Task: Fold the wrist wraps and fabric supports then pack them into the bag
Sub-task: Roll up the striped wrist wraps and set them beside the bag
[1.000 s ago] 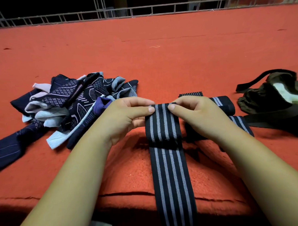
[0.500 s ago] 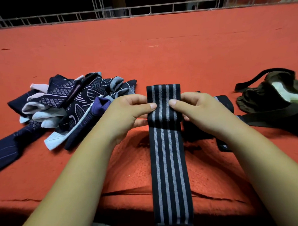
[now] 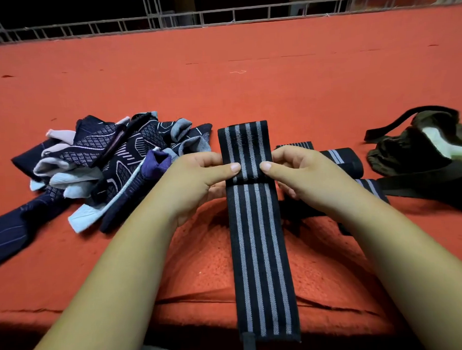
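A long black wrist wrap with grey stripes (image 3: pixel 258 239) runs from the near edge of the red surface away from me. My left hand (image 3: pixel 198 179) pinches its left edge and my right hand (image 3: pixel 301 174) pinches its right edge, both thumbs on top just above a seam. The wrap's far end lies flat beyond my thumbs. Other striped wraps (image 3: pixel 340 159) lie behind my right hand, partly hidden. A dark olive bag (image 3: pixel 422 150) with a black strap sits at the right, its mouth showing a pale lining.
A heap of navy, patterned and pale fabric supports (image 3: pixel 100 167) lies to the left of my hands. The red carpeted surface (image 3: pixel 247 81) stretches back to a metal railing (image 3: pixel 217 16). Its near edge drops off below my forearms.
The wrap's folded far end has been opened and laid out flat, away from me. The wrap has slid forward, and its near end now shows at the edge. Both hands kept pinching it.
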`<state>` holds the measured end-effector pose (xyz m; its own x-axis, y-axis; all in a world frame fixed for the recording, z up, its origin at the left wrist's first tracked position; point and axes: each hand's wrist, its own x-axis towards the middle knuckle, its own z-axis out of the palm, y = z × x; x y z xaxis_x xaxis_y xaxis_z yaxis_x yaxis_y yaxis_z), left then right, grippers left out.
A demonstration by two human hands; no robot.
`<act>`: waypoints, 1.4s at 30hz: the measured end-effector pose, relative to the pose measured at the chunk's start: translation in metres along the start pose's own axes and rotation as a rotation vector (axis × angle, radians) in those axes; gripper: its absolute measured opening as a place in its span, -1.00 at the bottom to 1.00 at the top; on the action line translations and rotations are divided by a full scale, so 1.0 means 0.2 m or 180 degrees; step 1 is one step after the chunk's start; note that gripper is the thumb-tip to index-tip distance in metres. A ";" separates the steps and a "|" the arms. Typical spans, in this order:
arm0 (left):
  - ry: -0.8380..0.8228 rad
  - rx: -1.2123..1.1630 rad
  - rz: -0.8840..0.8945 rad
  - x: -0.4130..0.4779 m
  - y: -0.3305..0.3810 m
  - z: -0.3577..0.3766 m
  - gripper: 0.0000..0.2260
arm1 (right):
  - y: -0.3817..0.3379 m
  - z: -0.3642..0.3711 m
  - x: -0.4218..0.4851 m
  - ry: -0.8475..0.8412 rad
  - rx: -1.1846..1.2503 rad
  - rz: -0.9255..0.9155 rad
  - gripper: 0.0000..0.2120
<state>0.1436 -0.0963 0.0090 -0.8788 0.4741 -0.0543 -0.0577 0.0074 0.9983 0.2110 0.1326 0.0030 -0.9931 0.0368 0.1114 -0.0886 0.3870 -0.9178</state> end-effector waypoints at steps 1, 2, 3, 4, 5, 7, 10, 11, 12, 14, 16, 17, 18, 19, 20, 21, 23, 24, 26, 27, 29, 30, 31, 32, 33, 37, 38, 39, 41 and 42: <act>0.0040 0.0000 0.0048 0.01 0.00 0.00 -0.80 | 0.00 0.00 0.00 -0.0122 0.0051 0.0024 -0.79; 0.0062 0.0016 0.0091 0.01 -0.01 0.00 -0.79 | 0.00 0.00 0.00 -0.0216 0.0090 0.0037 -0.80; 0.0065 0.0035 0.0124 0.02 -0.01 0.00 -0.78 | 0.00 -0.01 0.00 -0.0260 0.0131 0.0038 -0.82; 0.0046 0.0038 0.0141 0.02 -0.01 0.01 -0.77 | -0.01 -0.01 0.00 -0.0250 0.0170 0.0037 -0.84; 0.0005 0.0017 0.0143 0.01 -0.01 0.01 -0.77 | -0.01 -0.01 0.00 -0.0213 0.0211 0.0042 -0.85; -0.0141 -0.0054 0.0109 0.00 0.01 0.00 -0.76 | -0.01 0.00 0.01 -0.0138 0.0256 0.0041 -0.82; -0.0175 0.0003 0.0063 -0.01 0.02 -0.02 -0.72 | 0.00 0.01 0.01 -0.0168 0.0393 0.0084 -0.81; -0.0094 0.0032 0.0077 0.00 0.02 -0.02 -0.72 | 0.00 0.02 0.01 -0.0180 0.0470 0.0095 -0.80; 0.0015 0.0071 0.0105 0.00 0.02 -0.02 -0.72 | 0.00 0.02 0.01 -0.0179 0.0560 0.0101 -0.77; 0.0226 0.0224 0.0203 0.00 0.02 -0.02 -0.74 | -0.01 0.02 0.01 -0.0174 0.0698 0.0150 -0.72; 0.0343 0.0310 0.0309 0.02 0.01 -0.03 -0.76 | -0.03 0.01 0.00 -0.0247 0.0761 0.0257 -0.69; 0.0372 0.0297 0.0355 0.02 0.01 -0.04 -0.76 | -0.04 0.01 0.00 -0.0281 0.0845 0.0298 -0.68; 0.0377 0.0273 0.0403 0.03 0.00 -0.04 -0.76 | -0.04 0.01 0.00 -0.0284 0.0972 0.0329 -0.67; 0.0370 0.0250 0.0451 0.03 0.00 -0.04 -0.76 | -0.05 0.01 0.00 -0.0265 0.1135 0.0365 -0.66; 0.0351 0.0218 0.0492 0.03 0.00 -0.04 -0.75 | -0.05 0.01 0.00 -0.0247 0.1331 0.0406 -0.65; 0.0333 0.0172 0.0522 0.03 0.00 -0.04 -0.76 | -0.04 0.01 0.01 -0.0250 0.1549 0.0440 -0.66; 0.0306 0.0023 0.0541 0.03 0.00 -0.04 -0.76 | -0.04 0.00 0.02 -0.0311 0.1899 0.0483 -0.70; 0.0288 -0.0077 0.0533 0.03 0.00 -0.04 -0.75 | -0.05 0.00 0.03 -0.0357 0.1981 0.0491 -0.70; 0.0211 -0.0232 0.0521 0.03 0.00 -0.04 -0.74 | -0.06 -0.01 0.03 -0.0433 0.2024 0.0522 -0.62; 0.0159 -0.0280 0.0509 0.02 0.00 -0.04 -0.73 | -0.07 -0.01 0.03 -0.0438 0.1991 0.0544 -0.56; 0.0061 -0.0342 0.0470 0.01 0.01 -0.04 -0.72 | -0.07 -0.01 0.03 -0.0396 0.1869 0.0526 -0.58; 0.0037 -0.0359 0.0445 0.01 0.02 -0.04 -0.71 | -0.07 -0.01 0.03 -0.0352 0.1828 0.0487 -0.65; 0.0040 -0.0375 0.0411 0.01 0.02 -0.04 -0.71 | -0.06 0.00 0.03 -0.0300 0.1831 0.0443 -0.73; 0.0062 -0.0402 0.0375 0.01 0.02 -0.04 -0.70 | -0.05 0.00 0.03 -0.0255 0.1872 0.0406 -0.76; 0.0089 -0.0432 0.0358 0.01 0.03 -0.04 -0.67 | -0.04 -0.01 0.04 -0.0233 0.1890 0.0377 -0.73; 0.0013 -0.0627 0.0333 0.01 0.03 -0.03 -0.72 | -0.03 -0.01 0.04 -0.0137 0.1562 0.0138 -0.60; -0.0048 -0.0618 0.0302 0.01 0.03 -0.03 -0.73 | -0.03 -0.01 0.04 -0.0071 0.1516 0.0067 -0.59; -0.0116 -0.0517 0.0257 0.00 0.02 -0.03 -0.71 | -0.03 0.00 0.04 -0.0013 0.1486 -0.0001 -0.58; -0.0195 -0.0172 0.0198 0.00 0.01 -0.03 -0.70 | -0.02 0.01 0.04 0.0075 0.1388 -0.0081 -0.59; -0.0170 -0.0058 0.0220 0.00 0.00 -0.02 -0.72 | -0.01 0.01 0.04 0.0113 0.1291 -0.0081 -0.61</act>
<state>0.1416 -0.1005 0.0098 -0.8545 0.5191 0.0164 -0.0068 -0.0427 0.9991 0.2037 0.1299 0.0052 -0.9875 0.0663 0.1427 -0.1434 -0.0061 -0.9896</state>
